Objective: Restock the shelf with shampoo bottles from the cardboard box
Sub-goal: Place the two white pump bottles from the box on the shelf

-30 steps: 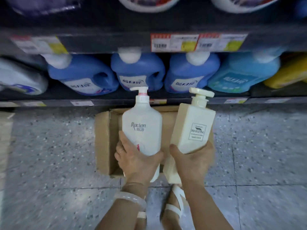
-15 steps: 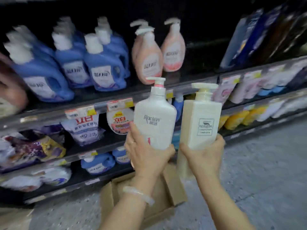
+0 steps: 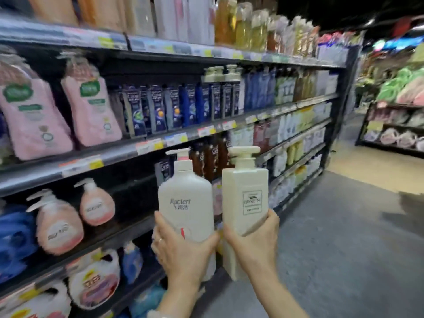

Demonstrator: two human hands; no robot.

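Both bottles now raised from above the cardboard box to mid-shelf height; box out of view. Left hand grips white pump bottle round its lower body. Right hand grips cream square bottle the same way. Bottles upright, just beside each other, off the front edge of the shelf, near dark shampoo bottles.
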